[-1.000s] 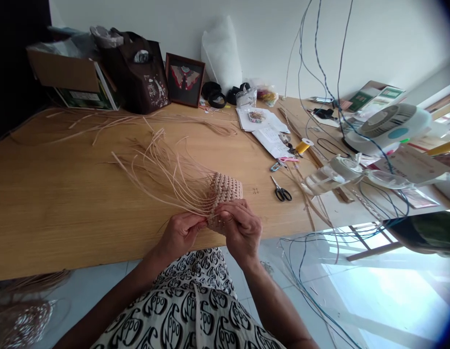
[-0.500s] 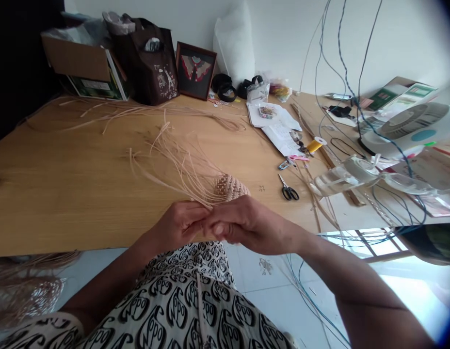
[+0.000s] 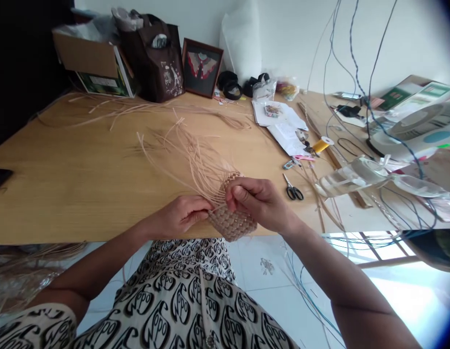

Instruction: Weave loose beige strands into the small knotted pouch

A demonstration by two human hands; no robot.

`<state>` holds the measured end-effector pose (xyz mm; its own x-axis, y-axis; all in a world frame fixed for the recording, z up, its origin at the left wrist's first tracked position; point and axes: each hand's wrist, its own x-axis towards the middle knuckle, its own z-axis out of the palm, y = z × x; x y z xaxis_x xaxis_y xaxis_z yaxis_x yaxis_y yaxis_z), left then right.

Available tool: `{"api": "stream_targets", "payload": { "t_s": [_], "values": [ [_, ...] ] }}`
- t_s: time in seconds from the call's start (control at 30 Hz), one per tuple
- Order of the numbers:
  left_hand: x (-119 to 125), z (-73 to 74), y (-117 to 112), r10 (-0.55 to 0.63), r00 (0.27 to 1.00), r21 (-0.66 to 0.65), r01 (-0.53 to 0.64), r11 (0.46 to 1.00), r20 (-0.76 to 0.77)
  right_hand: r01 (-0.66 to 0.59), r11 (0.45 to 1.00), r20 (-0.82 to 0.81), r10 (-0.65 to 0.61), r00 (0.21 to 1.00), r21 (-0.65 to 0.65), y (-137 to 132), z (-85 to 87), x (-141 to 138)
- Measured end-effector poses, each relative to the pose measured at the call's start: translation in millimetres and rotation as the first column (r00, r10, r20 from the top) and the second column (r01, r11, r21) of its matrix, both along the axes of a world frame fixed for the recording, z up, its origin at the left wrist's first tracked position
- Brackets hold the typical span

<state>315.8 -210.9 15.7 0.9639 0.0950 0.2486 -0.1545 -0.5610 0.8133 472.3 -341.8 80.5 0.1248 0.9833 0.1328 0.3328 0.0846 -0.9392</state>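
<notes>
Together, the left grip [image 3: 179,216] and right grip [image 3: 259,201] close on a woven piece [image 3: 232,225], held just over the bench's [image 3: 65,160] near edge, in front of the person's patterned top [image 3: 181,300]. The right thumb and fingers pinch the top of the weave, while the left fingertips [image 3: 206,206] press against the cane strands [image 3: 184,160] where they leave it. The strands fan out loose across the bench. A close pinch right at the last row seems the sound way to work here, since it keeps the rows snug and the strands from crossing.

Toward the back, a cardboard box [image 3: 92,55] has a crumpled plastic bag [image 3: 97,31] on top and something green and printed inside. Beside it stands a dark brown tote bag [image 3: 152,63], with a grey bundle [image 3: 159,41] showing at its mouth. Farther along, a clear plastic bag [image 3: 264,89] sits near a small clear tray [image 3: 272,110] of mixed bits, resting on papers. Scissors [image 3: 292,190] and a yellow spool [image 3: 323,144] lie nearer the right.
</notes>
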Motion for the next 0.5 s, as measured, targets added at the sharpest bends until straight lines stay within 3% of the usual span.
{"api": "stream_targets", "payload": {
  "t_s": [0.13,0.2,0.27,0.33,0.37,0.4,0.47,0.5],
  "values": [
    [5.4,-2.3,9.2,0.056,0.993,-0.261,-0.081,0.962,-0.103,0.176,0.980,0.155,-0.190,0.969,0.097,6.4,-2.0,18.9],
    [8.0,-2.2,12.1,0.054,0.988,-0.370,-0.104,0.923,-0.144,0.263,0.946,0.360,-0.317,0.878,0.192,6.1,-0.2,31.4],
    [10.1,-0.7,14.1,0.030,0.988,-0.440,-0.095,0.893,-0.152,0.286,0.899,0.532,-0.429,0.731,0.332,2.0,7.9,36.6],
    [12.2,1.3,15.1,0.009,0.989,-0.511,-0.082,0.855,-0.144,0.245,0.849,0.575,-0.503,0.646,0.468,-6.9,21.6,28.1],
    [13.4,2.2,15.1,0.005,0.989,-0.553,-0.086,0.829,-0.145,0.202,0.835,0.555,-0.501,0.664,0.512,-13.5,29.6,18.1],
    [14.9,3.1,14.7,0.010,0.988,-0.599,-0.099,0.795,-0.151,0.126,0.849,0.529,-0.429,0.732,0.513,-21.5,37.4,5.0],
    [18.5,4.6,12.7,0.035,0.985,-0.687,-0.141,0.712,-0.166,-0.072,0.852,0.451,-0.202,0.870,0.519,-40.4,50.7,-26.0],
    [20.6,5.3,11.1,0.054,0.984,-0.725,-0.162,0.669,-0.171,-0.123,0.896,0.479,-0.109,0.871,0.427,-50.5,55.3,-41.4]
  ]
}}
